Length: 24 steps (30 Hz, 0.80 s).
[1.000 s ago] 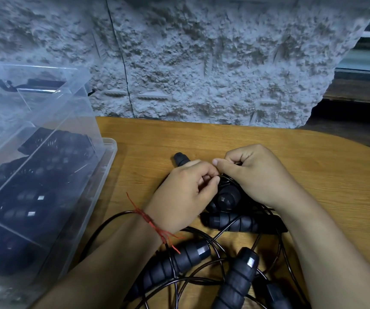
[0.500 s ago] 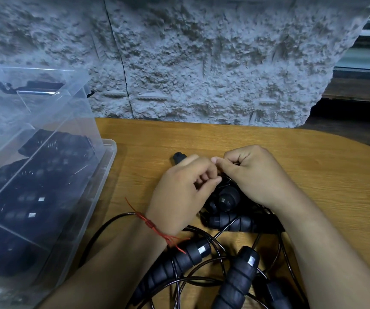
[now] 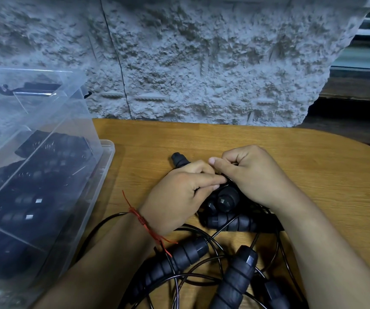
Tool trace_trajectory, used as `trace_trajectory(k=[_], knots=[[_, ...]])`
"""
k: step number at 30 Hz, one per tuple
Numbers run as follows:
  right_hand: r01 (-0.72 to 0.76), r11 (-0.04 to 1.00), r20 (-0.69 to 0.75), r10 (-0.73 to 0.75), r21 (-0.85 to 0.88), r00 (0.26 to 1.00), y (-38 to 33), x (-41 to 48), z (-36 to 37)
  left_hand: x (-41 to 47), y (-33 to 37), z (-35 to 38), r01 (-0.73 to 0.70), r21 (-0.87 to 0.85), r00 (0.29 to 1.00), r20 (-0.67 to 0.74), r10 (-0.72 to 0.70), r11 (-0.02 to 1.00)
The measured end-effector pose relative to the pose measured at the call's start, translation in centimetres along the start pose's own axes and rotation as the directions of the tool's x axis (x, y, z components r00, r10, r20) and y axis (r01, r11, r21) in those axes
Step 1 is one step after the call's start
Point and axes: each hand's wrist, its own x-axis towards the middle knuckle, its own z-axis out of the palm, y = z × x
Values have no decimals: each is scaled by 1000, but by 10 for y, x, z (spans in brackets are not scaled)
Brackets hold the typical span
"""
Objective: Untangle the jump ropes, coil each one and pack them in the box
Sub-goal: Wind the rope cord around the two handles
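Through the head camera I see both hands meeting over the jump ropes (image 3: 204, 262), which lie in a black tangle on the wooden table (image 3: 313, 175), just to the right of the clear plastic box (image 3: 107, 150). My left hand (image 3: 177, 197) pinches a thin black cord (image 3: 229, 181) between thumb and forefinger, the grip narrow and tight. My right hand (image 3: 253, 175) is curled down over the same spot, thumb laid along the forefinger and touching the left fingertips. It seems to hold that cord too, though its fingers hide the contact itself. Directly below the two hands a ribbed handle (image 3: 226, 198) points its butt end towards me, and another handle tip (image 3: 179, 160) pokes out beyond the left knuckles. A third handle (image 3: 233, 223) lies crosswise just nearer to me, with cord looped over it. Nearer still, two more handles (image 3: 179, 259) rest at a slant among overlapping loops. One long loop (image 3: 103, 221) swings out to the left, close to the box wall. Inside the box I make out dark packed ropes (image 3: 45, 166) through the plastic, sorted by clear dividers. A red thread (image 3: 143, 221) is tied round the left wrist. A rough grey stone wall (image 3: 201, 63) stands behind the table.
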Motion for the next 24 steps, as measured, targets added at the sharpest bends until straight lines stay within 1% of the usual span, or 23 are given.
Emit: trace_trajectory(k=[3,6,10,14,17,19,22,24], knots=[[-11,1000,-1,11,-17,1000,2,0,1,5,4,-7,-30,78,997,73,24,997],[-9,999,-2,9,-35,1000,1,0,2,7,9,-13,-11,83,989,145,-1,996],[21,1000,-2,-21,-19,1000,-1,-2,4,4,13,-17,40,18,983,181,-42,999],[69,998,-41,-69,-12,997,-1,-2,8,2,10,-20,118,-104,972,214,-94,987],[104,994,-63,-105,-27,992,3,0,8,1,8,-17,152,-154,976,178,-124,976],[138,990,-47,-139,-28,989,6,0,8,1,6,-15,209,-228,971,162,-174,951],[176,979,32,-174,-102,984,7,-1,8,3,2,-14,359,-423,933,127,-338,832],[189,962,80,-177,-196,981,8,-3,7,6,3,-14,383,-472,912,58,-406,794]])
